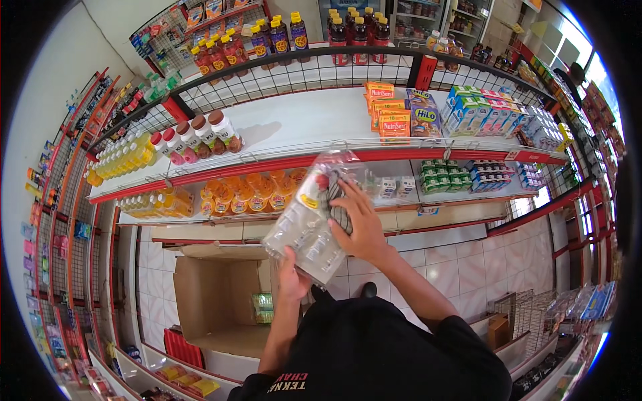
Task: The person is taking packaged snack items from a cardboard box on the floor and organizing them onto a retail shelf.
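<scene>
My left hand [292, 280] grips the lower left edge of a clear plastic packet [313, 235], which is tilted in front of the shelf. On the packet's upper right part lies a grey striped cloth [338, 205], with my right hand [358, 220] spread over it, fingertips touching it. Whether the cloth is inside or on top of the plastic is unclear. The packet has a yellow and red printed part near its top. Behind it runs the red edge of a white shelf [301, 120], which holds orange sachets [394, 124], a purple box [425, 114] and bottles with brown caps [224, 131].
An open cardboard box [220, 301] with a green packet [263, 308] inside stands at lower left. Orange jelly cups [246, 193] and small green cartons [444, 176] fill parts of the lower shelf. A wire rack [526, 316] stands at lower right; a person [574, 80] is at far right.
</scene>
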A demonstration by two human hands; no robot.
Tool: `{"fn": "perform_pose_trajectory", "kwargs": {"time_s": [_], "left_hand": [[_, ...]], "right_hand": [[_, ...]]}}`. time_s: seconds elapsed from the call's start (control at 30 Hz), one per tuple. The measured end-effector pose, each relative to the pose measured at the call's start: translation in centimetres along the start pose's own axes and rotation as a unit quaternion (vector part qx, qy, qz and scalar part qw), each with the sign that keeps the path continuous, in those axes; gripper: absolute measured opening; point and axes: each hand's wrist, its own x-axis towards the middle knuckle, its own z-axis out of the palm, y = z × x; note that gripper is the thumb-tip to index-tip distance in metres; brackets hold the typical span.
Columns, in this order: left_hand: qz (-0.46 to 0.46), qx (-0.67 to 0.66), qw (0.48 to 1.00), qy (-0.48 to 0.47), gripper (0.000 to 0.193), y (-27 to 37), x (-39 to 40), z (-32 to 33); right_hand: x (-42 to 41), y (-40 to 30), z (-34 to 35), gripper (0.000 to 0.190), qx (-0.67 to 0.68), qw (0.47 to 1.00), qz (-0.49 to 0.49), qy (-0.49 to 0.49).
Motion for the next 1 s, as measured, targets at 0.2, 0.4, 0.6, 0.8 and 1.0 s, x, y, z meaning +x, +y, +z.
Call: {"fn": "perform_pose_trajectory", "kwargs": {"time_s": [0.2, 0.4, 0.6, 0.8, 1.0], "left_hand": [[-0.024, 0.066, 0.997, -0.031, 0.059, -1.0, -0.5, -1.3], [-0.004, 0.079, 0.997, -0.015, 0.059, 0.2, -1.6, -0.4], [0.007, 0.057, 0.998, 0.017, 0.059, 0.5, -1.0, -0.6], [-0.03, 0.02, 0.999, -0.008, 0.061, 0.3, -0.8, -0.9], [-0.006, 0.033, 0.999, 0.004, 0.067, 0.3, -1.6, -0.1]], "right_hand": [[-1.1, -4.7, 1.6, 0.028, -0.052, 0.981, -0.151, -0.111], [2.3, -0.7, -0.5, 0.031, 0.049, 0.997, 0.005, 0.063], [-2.0, -2.2, 0.7, 0.032, -0.031, 1.0, 0.003, -0.003], [-3.9, -4.2, 1.9, 0.035, -0.029, 0.979, -0.135, -0.151], [0.2, -1.6, -0.3, 0.031, -0.041, 0.999, 0.023, 0.019]]}}
